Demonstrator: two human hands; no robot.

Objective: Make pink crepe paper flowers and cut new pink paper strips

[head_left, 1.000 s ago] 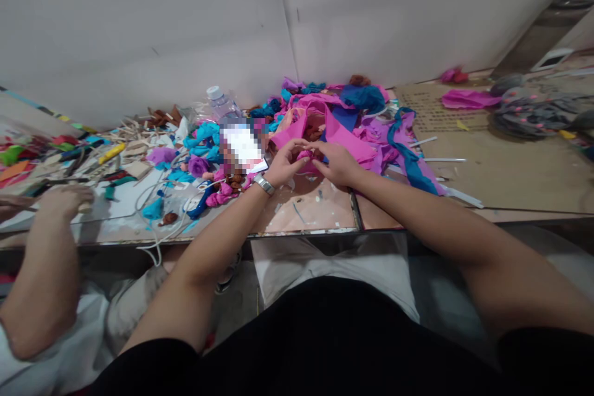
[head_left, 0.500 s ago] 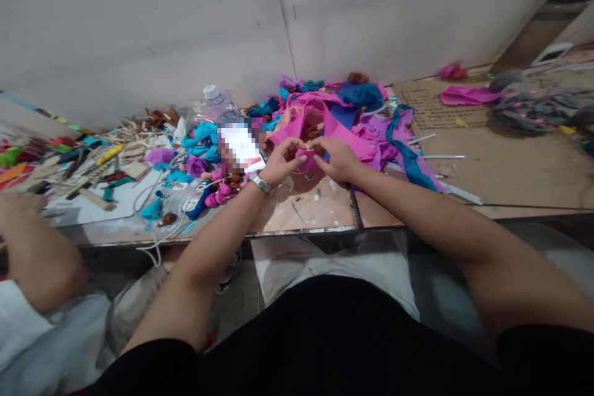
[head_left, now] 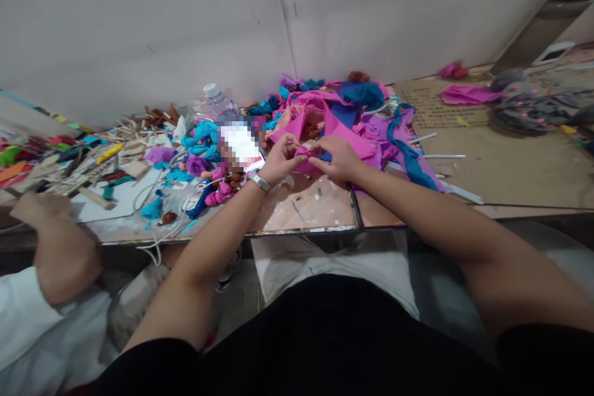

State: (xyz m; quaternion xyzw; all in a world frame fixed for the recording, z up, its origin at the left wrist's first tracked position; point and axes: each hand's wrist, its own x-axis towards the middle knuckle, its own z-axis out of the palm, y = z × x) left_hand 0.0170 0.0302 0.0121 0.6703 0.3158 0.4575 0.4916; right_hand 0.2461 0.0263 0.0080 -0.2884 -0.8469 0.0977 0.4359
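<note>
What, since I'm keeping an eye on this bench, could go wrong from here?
The crumpled pink piece is pinched between the fingertips of the left hand and right hand; uneven pulling might tear or loosen it.

The lit screen lies close beside the left hand, so a sideways move could knock it.

A loop of white cable hangs over the table edge, where an arm might snag it.
</note>
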